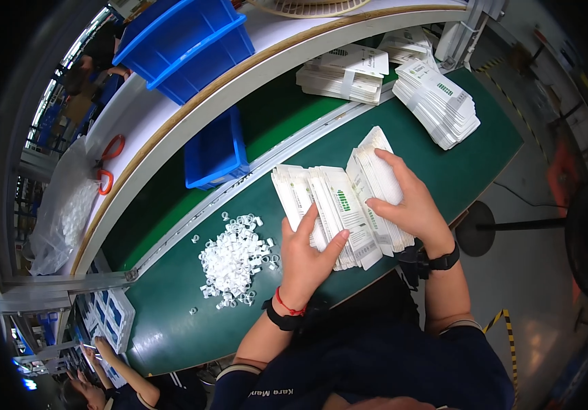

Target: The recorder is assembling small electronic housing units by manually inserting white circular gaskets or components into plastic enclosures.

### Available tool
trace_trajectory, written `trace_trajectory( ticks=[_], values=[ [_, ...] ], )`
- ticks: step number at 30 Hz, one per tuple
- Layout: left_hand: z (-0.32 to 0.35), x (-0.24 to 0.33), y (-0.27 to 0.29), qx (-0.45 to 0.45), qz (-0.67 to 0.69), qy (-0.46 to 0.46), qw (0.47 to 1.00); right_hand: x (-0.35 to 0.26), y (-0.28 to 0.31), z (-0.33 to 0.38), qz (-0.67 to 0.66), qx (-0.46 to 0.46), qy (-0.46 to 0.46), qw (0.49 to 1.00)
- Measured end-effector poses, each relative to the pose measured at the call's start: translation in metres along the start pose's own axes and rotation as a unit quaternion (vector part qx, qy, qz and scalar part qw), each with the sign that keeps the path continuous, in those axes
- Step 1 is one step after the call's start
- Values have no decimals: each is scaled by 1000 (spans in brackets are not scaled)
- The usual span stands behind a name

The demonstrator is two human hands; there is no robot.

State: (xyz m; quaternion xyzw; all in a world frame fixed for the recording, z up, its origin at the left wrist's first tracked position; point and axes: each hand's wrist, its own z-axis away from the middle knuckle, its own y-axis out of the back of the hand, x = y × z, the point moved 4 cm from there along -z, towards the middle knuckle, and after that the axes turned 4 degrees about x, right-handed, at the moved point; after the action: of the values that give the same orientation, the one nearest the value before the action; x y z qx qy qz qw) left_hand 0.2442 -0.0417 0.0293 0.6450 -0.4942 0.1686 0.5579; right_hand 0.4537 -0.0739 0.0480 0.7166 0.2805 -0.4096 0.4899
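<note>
White flat cartons (343, 205), long axes away from the body and slightly leftward, both hands (305, 263) (415, 205) clamped on them

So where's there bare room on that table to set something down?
The table has bare patches at the left, between the white pieces and the tray, and at the right end, between the right hand and the banded stacks. It is crowded in the middle, where that hand and the left hand grip the cards.
</note>
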Motion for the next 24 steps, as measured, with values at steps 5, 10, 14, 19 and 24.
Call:
trace_trajectory(
  ticks=[5, 10, 14, 19, 24],
  values=[
    [-1, 3, 2, -8, 5, 25, 1000, 2, 2, -1, -15, -1, 25, 1000],
    [-2, 5, 3, 10, 0, -13, 1000, 7, 6, -2, -97, -14, -63, 993],
    [-1, 6, 3, 15, -8, -20, 1000, 8, 7, -1, -75, -7, -40, 996],
    [-2, 5, 0, -14, 3, 28, 999, 9, 6, 3, 57, 24, -3, 998],
    [-7, 13, 6, -25, 4, 67, 997, -18, -5, 8, 140, 4, -17, 990]
  ],
)
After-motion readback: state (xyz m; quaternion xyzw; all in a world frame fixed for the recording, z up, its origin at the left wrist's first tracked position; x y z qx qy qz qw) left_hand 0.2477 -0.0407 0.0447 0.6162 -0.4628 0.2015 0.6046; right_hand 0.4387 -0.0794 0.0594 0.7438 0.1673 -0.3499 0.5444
